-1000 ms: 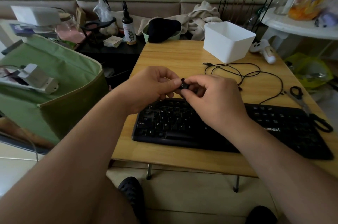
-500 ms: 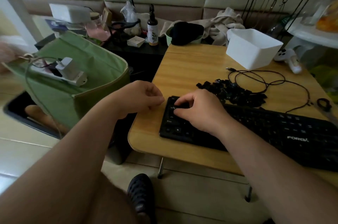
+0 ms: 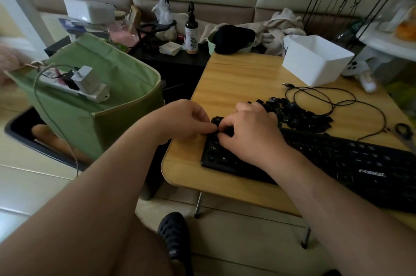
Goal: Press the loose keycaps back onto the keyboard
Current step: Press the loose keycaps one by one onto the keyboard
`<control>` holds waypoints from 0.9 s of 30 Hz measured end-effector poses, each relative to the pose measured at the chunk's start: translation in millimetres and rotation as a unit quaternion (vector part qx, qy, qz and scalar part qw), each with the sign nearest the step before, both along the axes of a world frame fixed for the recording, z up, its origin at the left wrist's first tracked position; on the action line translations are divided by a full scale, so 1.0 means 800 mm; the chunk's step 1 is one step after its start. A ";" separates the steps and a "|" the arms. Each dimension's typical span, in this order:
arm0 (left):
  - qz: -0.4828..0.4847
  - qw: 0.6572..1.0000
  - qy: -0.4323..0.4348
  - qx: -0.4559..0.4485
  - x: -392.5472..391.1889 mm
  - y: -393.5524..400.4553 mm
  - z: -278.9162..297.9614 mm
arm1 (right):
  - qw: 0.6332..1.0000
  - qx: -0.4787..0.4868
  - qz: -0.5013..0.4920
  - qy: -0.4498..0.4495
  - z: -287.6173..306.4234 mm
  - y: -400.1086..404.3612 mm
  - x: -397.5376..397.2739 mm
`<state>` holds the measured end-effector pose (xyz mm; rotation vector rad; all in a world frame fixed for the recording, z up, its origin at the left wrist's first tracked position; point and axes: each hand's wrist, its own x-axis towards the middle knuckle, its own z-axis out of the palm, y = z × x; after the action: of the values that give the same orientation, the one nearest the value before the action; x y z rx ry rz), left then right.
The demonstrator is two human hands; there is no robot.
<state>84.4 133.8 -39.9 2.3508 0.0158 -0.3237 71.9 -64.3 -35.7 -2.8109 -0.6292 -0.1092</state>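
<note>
While both hands meet at the flat black plastic keyboard (image 3: 315, 158)'s ten-o'clock corner, the right hand (image 3: 249, 134) curls its fingertips down on a keycap I cannot see, and the left hand (image 3: 186, 119) is loosely curled beside it; a tilted cap could jam or bend its stem.

A long, flat black plastic keyboard (image 3: 337, 163) lies on the yellow wooden counter (image 3: 236, 77) near its front edge. Just behind it sits a heap of small black plastic keycaps (image 3: 299, 116) — loose, piled every which way.

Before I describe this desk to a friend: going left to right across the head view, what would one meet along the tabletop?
Left hand → right hand → pile of loose keycaps → black cable → scissors.
</note>
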 end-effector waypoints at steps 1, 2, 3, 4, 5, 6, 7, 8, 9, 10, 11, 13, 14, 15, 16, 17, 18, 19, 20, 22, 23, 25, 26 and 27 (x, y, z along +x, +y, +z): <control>-0.001 1.000 -0.005 0.004 0.000 0.000 -0.001 | 1.000 -0.008 0.004 0.001 0.000 0.000 -0.001; -0.001 1.000 -0.009 0.008 0.001 -0.001 -0.002 | 1.000 -0.017 0.008 0.004 0.000 0.001 -0.001; -0.001 1.000 -0.013 0.011 0.001 -0.002 -0.003 | 1.000 -0.026 0.011 0.004 0.001 0.002 -0.001; 0.000 1.000 -0.017 0.014 0.002 -0.003 -0.004 | 0.999 -0.031 0.013 0.003 0.001 0.002 -0.001; 0.000 1.000 -0.020 0.016 0.002 -0.003 -0.005 | 0.999 -0.033 0.013 0.003 0.001 0.003 0.000; 0.001 1.000 -0.021 0.017 0.002 -0.003 -0.005 | 0.999 -0.030 0.011 0.007 0.001 0.004 0.001; 0.000 1.000 -0.020 0.016 0.003 -0.003 -0.004 | 1.000 -0.019 0.007 0.015 0.000 0.004 0.003; -0.001 1.000 -0.016 0.014 0.003 -0.003 -0.004 | 1.000 0.001 0.001 0.028 -0.001 0.004 0.004; 0.000 1.000 -0.011 0.008 0.003 -0.002 -0.004 | 0.999 0.029 -0.007 0.043 -0.003 0.004 0.005; 0.002 1.000 -0.007 0.002 0.004 -0.002 -0.004 | 0.996 0.061 -0.017 0.057 -0.005 0.004 0.006; 0.004 1.000 -0.005 -0.002 0.004 -0.002 -0.004 | 0.993 0.089 -0.026 0.067 -0.008 0.004 0.007; 0.007 1.000 -0.004 -0.005 0.005 -0.002 -0.004 | 0.988 0.123 -0.037 0.081 -0.012 0.006 0.007; 0.008 1.000 -0.003 -0.006 0.005 -0.002 -0.004 | 0.986 0.132 -0.040 0.089 -0.013 0.007 0.007; 0.009 1.000 -0.001 -0.007 0.005 -0.001 -0.004 | 0.984 0.138 -0.043 0.099 -0.013 0.008 0.007; 0.010 1.000 0.001 -0.006 0.005 -0.001 -0.004 | 0.983 0.141 -0.045 0.108 -0.012 0.009 0.007; 0.012 1.000 0.003 -0.004 0.005 -0.001 -0.003 | 0.983 0.140 -0.047 0.112 -0.012 0.009 0.007; 0.013 1.000 0.003 -0.002 0.005 -0.001 -0.004 | 0.983 0.136 -0.047 0.115 -0.011 0.010 0.007; 0.015 1.000 0.002 0.002 0.005 -0.002 -0.004 | 0.983 0.132 -0.046 0.117 -0.011 0.009 0.006; 0.018 1.000 0.000 0.006 0.005 -0.003 -0.004 | 0.984 0.130 -0.045 0.116 -0.011 0.009 0.006; 0.023 1.000 -0.003 0.014 0.005 -0.006 -0.004 | 0.986 0.118 -0.043 0.110 -0.011 0.009 0.004; 0.025 1.000 -0.003 0.018 0.005 -0.008 -0.004 | 0.988 0.107 -0.042 0.104 -0.011 0.011 0.003; 0.028 0.999 -0.001 0.027 0.004 -0.011 -0.005 | 0.990 0.090 -0.041 0.098 -0.011 0.014 0.004; 0.029 0.999 0.000 0.028 0.004 -0.012 -0.004 | 0.990 0.090 -0.042 0.100 -0.012 0.015 0.005; 0.029 0.999 0.002 0.026 0.003 -0.011 -0.004 | 0.989 0.094 -0.042 0.106 -0.012 0.015 0.005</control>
<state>87.1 124.8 -43.0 2.3966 0.0956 -0.3016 76.0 -52.0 -45.0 -2.6208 -0.4288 0.1076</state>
